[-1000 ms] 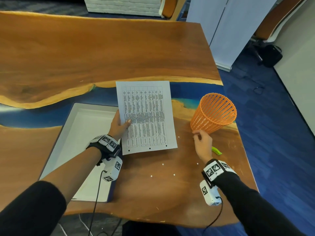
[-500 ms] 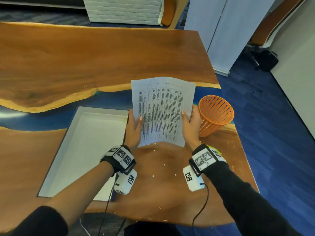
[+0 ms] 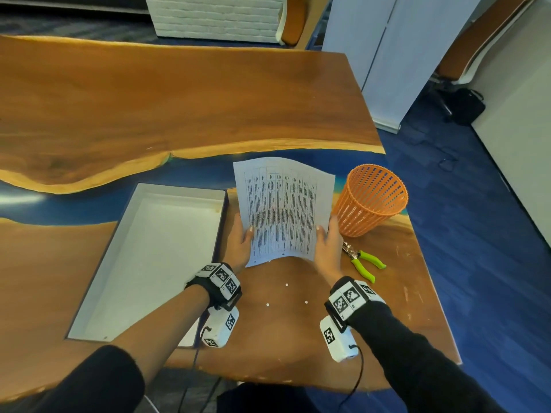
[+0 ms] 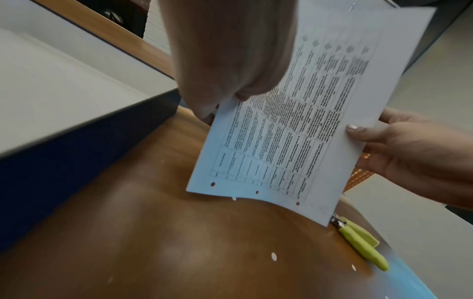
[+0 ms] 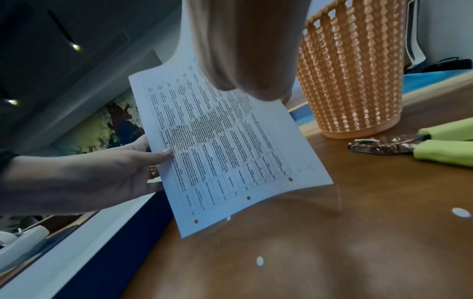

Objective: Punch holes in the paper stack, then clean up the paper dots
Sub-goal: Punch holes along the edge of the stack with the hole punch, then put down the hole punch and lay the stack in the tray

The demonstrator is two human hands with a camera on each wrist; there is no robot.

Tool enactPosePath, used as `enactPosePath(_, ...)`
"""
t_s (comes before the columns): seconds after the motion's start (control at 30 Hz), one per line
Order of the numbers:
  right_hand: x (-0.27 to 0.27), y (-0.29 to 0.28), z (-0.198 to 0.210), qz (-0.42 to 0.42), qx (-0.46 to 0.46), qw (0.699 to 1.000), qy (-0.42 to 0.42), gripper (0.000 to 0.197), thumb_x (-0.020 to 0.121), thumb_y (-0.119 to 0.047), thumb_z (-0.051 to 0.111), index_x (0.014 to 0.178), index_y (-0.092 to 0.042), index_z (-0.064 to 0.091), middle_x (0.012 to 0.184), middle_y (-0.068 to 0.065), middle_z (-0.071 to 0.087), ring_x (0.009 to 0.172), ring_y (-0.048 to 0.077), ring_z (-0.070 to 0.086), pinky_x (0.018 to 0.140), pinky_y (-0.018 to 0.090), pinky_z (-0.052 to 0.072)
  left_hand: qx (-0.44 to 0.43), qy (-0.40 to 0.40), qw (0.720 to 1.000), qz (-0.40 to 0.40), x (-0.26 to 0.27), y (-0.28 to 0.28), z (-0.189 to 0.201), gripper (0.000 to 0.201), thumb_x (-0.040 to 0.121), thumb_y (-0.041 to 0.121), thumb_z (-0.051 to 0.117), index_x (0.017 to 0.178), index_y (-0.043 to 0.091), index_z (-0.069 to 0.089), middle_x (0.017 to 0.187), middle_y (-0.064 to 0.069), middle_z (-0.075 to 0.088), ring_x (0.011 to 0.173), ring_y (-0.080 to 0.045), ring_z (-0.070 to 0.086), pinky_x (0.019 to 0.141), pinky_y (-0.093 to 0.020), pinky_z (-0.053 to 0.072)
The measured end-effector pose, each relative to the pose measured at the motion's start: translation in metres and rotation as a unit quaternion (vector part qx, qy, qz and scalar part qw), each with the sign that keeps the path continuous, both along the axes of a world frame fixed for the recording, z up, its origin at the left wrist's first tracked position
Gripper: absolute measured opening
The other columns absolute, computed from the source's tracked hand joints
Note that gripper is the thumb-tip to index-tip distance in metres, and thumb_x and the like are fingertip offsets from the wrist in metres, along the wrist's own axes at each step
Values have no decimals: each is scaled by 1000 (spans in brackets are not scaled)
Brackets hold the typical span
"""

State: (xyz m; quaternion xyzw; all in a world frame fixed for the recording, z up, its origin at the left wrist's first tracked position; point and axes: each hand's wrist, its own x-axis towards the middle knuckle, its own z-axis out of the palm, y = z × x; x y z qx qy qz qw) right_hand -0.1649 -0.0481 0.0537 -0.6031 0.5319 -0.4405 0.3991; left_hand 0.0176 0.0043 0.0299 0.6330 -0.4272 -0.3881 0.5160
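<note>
Wooden worktop [image 3: 167, 108] with a blue resin band running across its width from the left edge to the right edge. A shallow white box lid or tray [image 3: 155, 257] with dark blue outer walls [image 4: 76, 153] lies on the worktop near its front edge, left of centre. Beyond the far edge stands a white brick-patterned block [image 3: 214, 16], with an orange-brown chair [image 3: 293, 22] just beside it. White panels [image 3: 384, 55] stand off the far right corner. Blue carpet [image 3: 465, 234] covers the floor to the right; a black bag [image 3: 465, 107] rests on it, near cables.
</note>
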Motion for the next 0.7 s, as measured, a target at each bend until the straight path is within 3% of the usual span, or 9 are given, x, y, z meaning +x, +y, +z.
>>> enactPosePath(0.07, 2, -5, 5, -14, -6, 1000, 3, 29, 96, 1, 39, 122, -7, 47, 113, 2, 57, 102, 9, 54, 83, 14, 45, -7, -2, 1000, -3, 5, -3, 8, 44, 101, 6, 40, 141, 19, 28, 131, 2, 49, 124, -14, 50, 108, -39, 41)
enactPosePath(0.17, 9, -16, 11, -21, -11, 999, -42, 36, 93, 0, 43, 120, -24, 38, 120, 7, 59, 109, 16, 59, 91, 29, 49, -22, -38, 998, 38, 20, -10, 21, 38, 99, 6, 44, 136, 9, 32, 123, 0, 56, 110, -13, 59, 98, -35, 50)
enactPosePath(0.23, 15, -22, 17, -22, -5, 997, -67, 43, 90, 1, 47, 119, -28, 34, 117, 5, 60, 108, 14, 60, 89, 29, 50, -37, -55, 995, 74, 36, -13, 26, 37, 98, 6, 48, 131, 6, 32, 115, -7, 59, 97, -20, 64, 85, -36, 55)
enactPosePath(0.33, 34, -26, 21, 2, 15, 999, -42, 29, 88, 2, 52, 109, -15, 42, 98, -11, 57, 88, -2, 58, 74, 22, 50, -28, -86, 990, 106, 64, -10, 36, 31, 96, 7, 51, 125, 6, 40, 107, -4, 57, 85, -17, 64, 72, -24, 56)
enactPosePath(0.47, 73, -21, 10, 52, 66, 996, -12, 13, 86, -2, 59, 91, -13, 56, 101, 3, 62, 89, 15, 60, 79, 33, 53, 14, -149, 978, 145, 114, 10, 30, 16, 95, 7, 53, 110, 6, 57, 109, -3, 59, 100, -24, 60, 88, -39, 53)
enactPosePath(0.53, 95, -14, 1, 92, 101, 991, -7, 12, 85, -2, 61, 91, -12, 60, 102, 4, 62, 86, 12, 58, 75, 19, 51, 39, -169, 970, 172, 137, 28, 22, 17, 94, 9, 54, 110, 7, 60, 113, -6, 61, 103, -25, 60, 90, -40, 51)
enactPosePath(0.57, 108, -8, -5, 123, 116, 986, -3, 14, 84, 0, 62, 90, -13, 61, 103, 5, 60, 86, 13, 58, 74, 18, 50, 57, -175, 964, 189, 147, 40, 18, 18, 94, 8, 54, 111, 6, 61, 115, -7, 61, 104, -24, 59, 90, -37, 49)
enactPosePath(0.63, 131, 4, -19, 184, 156, 970, 5, 25, 83, 3, 61, 82, -22, 59, 110, 12, 60, 95, 25, 60, 83, 34, 54, 88, -178, 955, 221, 163, 64, 10, 19, 94, 7, 54, 112, 4, 61, 117, -9, 61, 105, -23, 57, 88, -32, 45)
enactPosePath(0.7, 151, 16, -36, 229, 191, 954, 34, 33, 83, 6, 57, 78, -26, 57, 106, 16, 62, 97, 33, 61, 82, 46, 55, 118, -202, 944, 234, 177, 87, 0, 21, 92, 3, 55, 112, 3, 62, 117, -11, 61, 109, -28, 56, 94, -37, 46)
